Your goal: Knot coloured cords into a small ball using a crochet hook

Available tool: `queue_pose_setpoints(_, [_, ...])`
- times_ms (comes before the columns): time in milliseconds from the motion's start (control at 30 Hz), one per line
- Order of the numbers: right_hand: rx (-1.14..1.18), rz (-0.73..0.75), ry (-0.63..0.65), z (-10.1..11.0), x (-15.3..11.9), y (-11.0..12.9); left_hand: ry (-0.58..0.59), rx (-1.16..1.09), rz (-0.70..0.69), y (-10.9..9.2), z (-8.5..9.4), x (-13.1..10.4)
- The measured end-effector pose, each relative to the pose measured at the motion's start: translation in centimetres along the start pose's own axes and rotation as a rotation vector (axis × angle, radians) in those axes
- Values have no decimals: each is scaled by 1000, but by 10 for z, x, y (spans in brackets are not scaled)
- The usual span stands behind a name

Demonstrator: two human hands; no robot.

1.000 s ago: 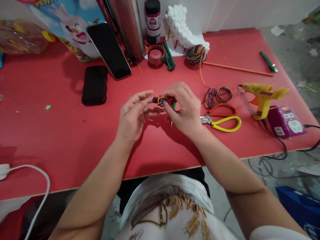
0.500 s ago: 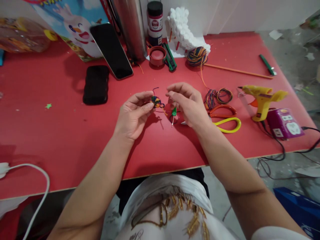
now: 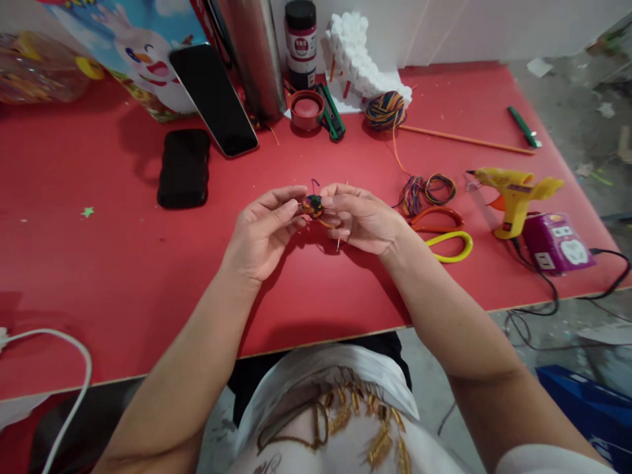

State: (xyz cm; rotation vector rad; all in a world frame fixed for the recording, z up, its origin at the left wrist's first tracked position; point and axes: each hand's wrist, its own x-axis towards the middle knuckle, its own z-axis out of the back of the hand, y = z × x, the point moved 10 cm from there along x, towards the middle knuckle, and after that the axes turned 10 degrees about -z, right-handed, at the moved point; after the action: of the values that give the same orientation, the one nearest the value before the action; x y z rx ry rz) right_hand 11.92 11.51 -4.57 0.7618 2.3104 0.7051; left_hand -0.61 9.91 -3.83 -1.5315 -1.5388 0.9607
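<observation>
A small piece of multicoloured crochet work (image 3: 313, 207) is held between both hands above the red table. My left hand (image 3: 264, 227) pinches its left edge between thumb and fingers. On the other side, my right hand (image 3: 368, 218) has its thumb and forefinger closed on the right edge. Below the right fingers shows the thin metal end of a crochet hook (image 3: 338, 244); the rest of it is hidden by the hand. A dark yarn end sticks up behind the piece. Right of my right hand lie a yarn hank (image 3: 413, 195) and scissors (image 3: 468, 246) with orange and yellow loops.
Further back are a yarn ball (image 3: 386, 110), an orange stick (image 3: 469, 139), a green cutter (image 3: 333, 118) and a steel flask (image 3: 257, 59). A phone (image 3: 214, 99) leans at left. On the right, a yellow glue gun (image 3: 513, 197) stands by a purple box (image 3: 557, 243) with cables.
My right hand has moved left and taken hold of the crochet piece, which now lies flatter between both hands. The hook's green handle is now covered. The view has shifted slightly.
</observation>
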Motion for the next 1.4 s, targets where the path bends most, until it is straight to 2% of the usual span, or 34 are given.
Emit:
queue_pose_setpoints(267, [81, -89, -12, 2, 4, -13, 41, -104, 187, 14, -7, -4])
queue_pose_setpoints(467, [32, -55, 0, -1, 5, -11, 65, -168, 247, 16, -13, -7])
queue_pose_setpoints(733, [20, -60, -25, 0, 1, -10, 25, -158, 237, 19, -4, -4])
queue_pose_setpoints(967, [-28, -87, 57, -10, 1, -13, 20, -191, 249, 20, -5, -3])
queue_pose_setpoints(1267, [16, -81, 60, -14, -3, -12, 117, -110, 215, 16, -11, -5])
queue_pose_setpoints(1400, [6, -105, 126, -19, -3, -14, 125, -104, 209, 14, -13, -7])
